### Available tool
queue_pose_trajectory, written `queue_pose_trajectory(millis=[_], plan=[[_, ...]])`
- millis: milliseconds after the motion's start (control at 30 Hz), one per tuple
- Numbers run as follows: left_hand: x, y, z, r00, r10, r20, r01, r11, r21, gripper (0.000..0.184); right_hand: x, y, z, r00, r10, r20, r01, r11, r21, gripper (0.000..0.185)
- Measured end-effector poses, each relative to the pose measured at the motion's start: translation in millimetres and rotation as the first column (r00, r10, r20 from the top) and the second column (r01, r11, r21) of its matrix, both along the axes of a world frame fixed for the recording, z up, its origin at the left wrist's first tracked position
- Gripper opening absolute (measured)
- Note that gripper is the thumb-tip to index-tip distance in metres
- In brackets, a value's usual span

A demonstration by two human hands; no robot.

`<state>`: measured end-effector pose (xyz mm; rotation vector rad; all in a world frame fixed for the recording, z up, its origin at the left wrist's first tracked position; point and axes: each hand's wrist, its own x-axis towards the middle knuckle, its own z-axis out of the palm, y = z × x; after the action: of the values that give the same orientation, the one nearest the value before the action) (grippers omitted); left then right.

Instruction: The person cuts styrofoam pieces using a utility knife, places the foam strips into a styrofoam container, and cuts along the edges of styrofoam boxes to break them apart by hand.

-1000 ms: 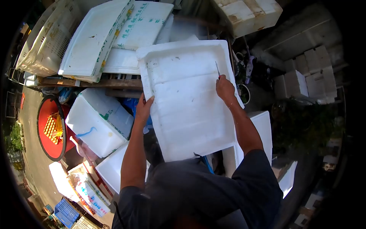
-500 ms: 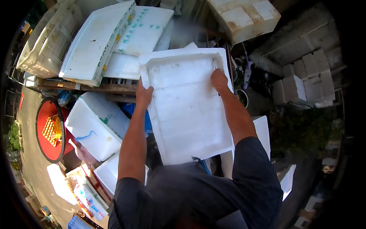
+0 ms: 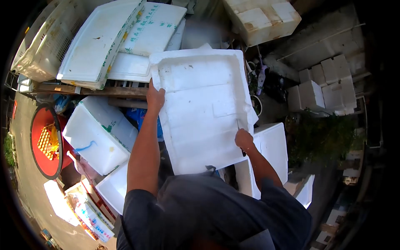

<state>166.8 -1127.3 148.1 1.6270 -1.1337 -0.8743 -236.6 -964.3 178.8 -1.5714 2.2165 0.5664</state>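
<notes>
A white foam box [image 3: 196, 104] is tilted up in front of my body, with its hollow inside facing me. My left hand [image 3: 155, 99] is closed around its left rim, the thumb lying on the inner side. In my right hand [image 3: 244, 139] is a knife [image 3: 238, 124], its thin blade pointing up and dark handle end showing below the fist. This hand is by the lower right side of the box, where the wall looks broken and a piece juts outward. Whether the blade touches the foam I cannot tell.
Foam lids [image 3: 102, 41] lie on a wooden rack beside a white plastic basket [image 3: 54, 50]. More foam boxes [image 3: 102, 135] stand at left, near a red tub [image 3: 43, 141]. A foam box [image 3: 273, 150] is at right; stacked blocks [image 3: 329, 87] stand farther right.
My right hand has moved down along the box's right side with the knife, and a wall piece now sticks outward there. My left hand keeps its hold on the left rim.
</notes>
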Motion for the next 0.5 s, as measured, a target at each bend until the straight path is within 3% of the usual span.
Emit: queue_pose_trajectory(millis=[67, 133, 200, 233, 400, 500], plan=[[1, 1, -1, 1.0, -0.016, -0.005, 0.016, 1.0, 0.003, 0.068, 9, -3, 12, 0.999, 0.04, 0.034, -0.036, 0.992, -0.123, 0.024], [1, 2, 1, 1.0, -0.023, 0.006, 0.023, 1.0, -0.003, 0.067, 19, -33, 12, 0.966, 0.058, 0.252, 0.025, 0.948, -0.317, 0.026], [1, 2, 2, 0.999, -0.023, 0.035, 0.023, 1.0, -0.015, 0.067, 46, -80, 31, 0.783, -0.034, 0.621, 0.301, 0.895, -0.33, 0.028], [2, 3, 2, 0.999, -0.024, 0.021, 0.025, 0.999, -0.025, 0.067, 64, -103, 47, 0.645, -0.123, 0.754, 0.461, 0.85, -0.255, 0.026], [-1, 7, 16, 0.999, -0.023, -0.022, 0.023, 1.0, -0.007, 0.063, 84, -231, 9, 0.315, -0.141, 0.939, 0.733, 0.664, -0.146, 0.028], [-1, 7, 17, 1.0, -0.019, 0.012, 0.019, 1.0, 0.004, 0.062, 85, -281, -23, 0.29, -0.154, 0.945, 0.76, 0.637, -0.13, 0.025]])
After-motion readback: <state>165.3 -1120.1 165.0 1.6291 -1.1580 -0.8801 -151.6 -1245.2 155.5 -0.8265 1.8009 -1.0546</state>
